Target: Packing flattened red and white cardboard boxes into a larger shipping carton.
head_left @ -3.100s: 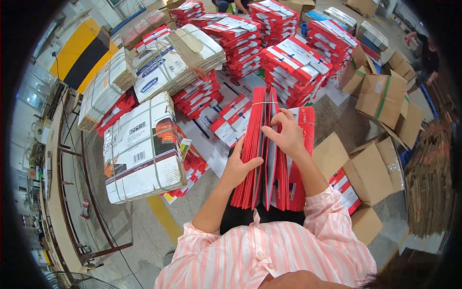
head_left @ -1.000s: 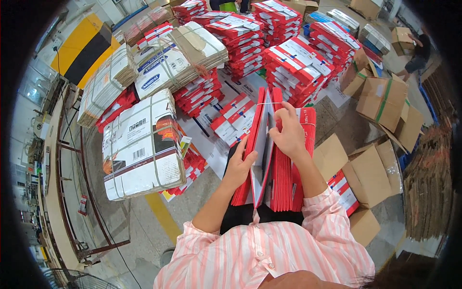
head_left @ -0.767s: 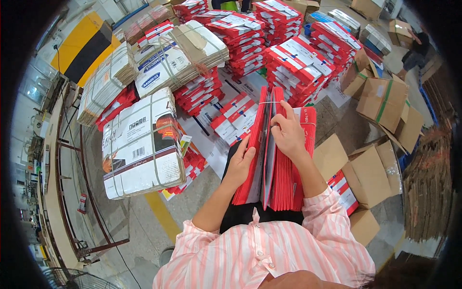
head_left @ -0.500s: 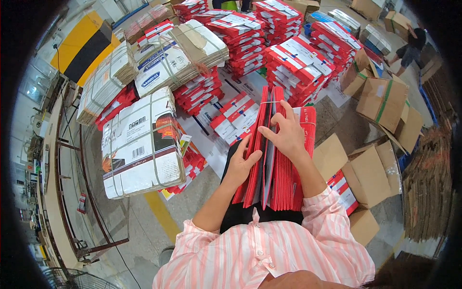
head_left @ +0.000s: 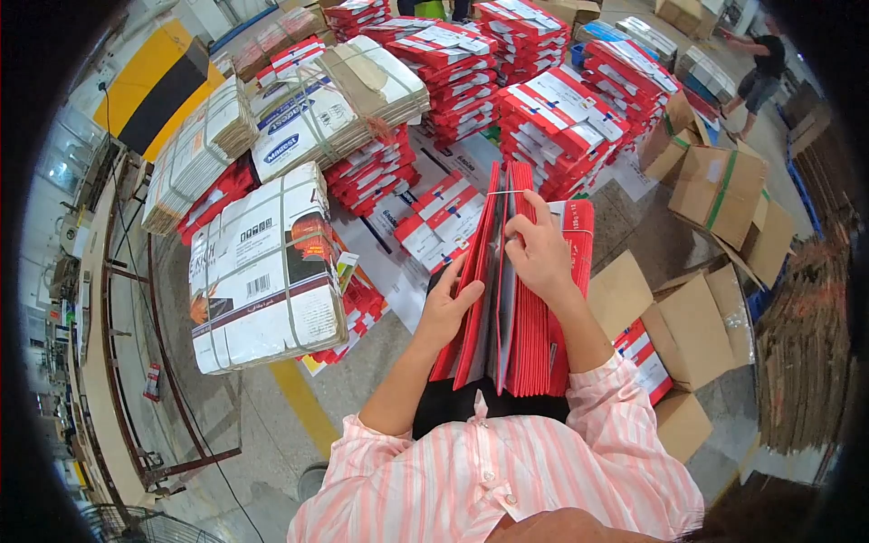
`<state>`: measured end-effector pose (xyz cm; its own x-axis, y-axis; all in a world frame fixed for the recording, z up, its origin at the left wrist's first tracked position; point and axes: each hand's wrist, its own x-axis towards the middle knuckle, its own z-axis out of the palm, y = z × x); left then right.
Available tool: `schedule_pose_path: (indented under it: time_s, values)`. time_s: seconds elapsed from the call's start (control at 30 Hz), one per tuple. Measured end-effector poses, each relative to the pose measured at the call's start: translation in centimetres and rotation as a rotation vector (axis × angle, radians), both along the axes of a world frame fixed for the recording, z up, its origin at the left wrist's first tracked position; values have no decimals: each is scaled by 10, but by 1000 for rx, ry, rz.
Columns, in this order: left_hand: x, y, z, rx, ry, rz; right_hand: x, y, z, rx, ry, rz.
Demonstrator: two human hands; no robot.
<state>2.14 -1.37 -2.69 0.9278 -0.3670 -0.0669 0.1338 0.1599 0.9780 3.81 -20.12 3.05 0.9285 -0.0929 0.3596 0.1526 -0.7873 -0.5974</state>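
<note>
A bundle of red folded cartons (head_left: pixel 532 335) stands on edge across my lap, with a thin band (head_left: pixel 503 192) round its far end. My left hand (head_left: pixel 444 312) grips the left-hand cartons, its thumb on the near side of their edges. In the middle the bundle is spread, and grey inner faces show in the gap. My right hand (head_left: pixel 543 253) holds the right part, index finger stretched near the band and the other fingers bent over the edges. Against its right side lies another banded red bundle (head_left: pixel 579 240).
Tall piles of red and white flat cartons (head_left: pixel 566 122) rise ahead. A strapped white carton bundle (head_left: pixel 267 271) lies at left. Open brown boxes (head_left: pixel 697 326) and stacked brown cardboard (head_left: pixel 801 353) line the right. A metal frame (head_left: pixel 154 362) stands far left; another person (head_left: pixel 765 68) is far right.
The left-hand cartons have tilted further left, widening the gap in the bundle. My left hand moved slightly left, and my right fingers curled in. The person far right is more upright.
</note>
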Motion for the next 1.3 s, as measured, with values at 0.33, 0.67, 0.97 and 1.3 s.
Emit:
schedule_pose_path:
  time_s: [0.33, 0.67, 0.97, 1.3]
  values:
    - [-2, 0, 12, 9, 41, -33, -5, 6, 12, -26, 83, -34]
    - [0, 4, 3, 113, 21, -23, -4, 1, -1, -14, -26, 18]
    - [-1, -7, 13, 101, -34, 58, -2, 6, 1, -90, -53, -7]
    - [2, 4, 13, 129, 117, 85, -3, 12, 4, -100, -1, -26]
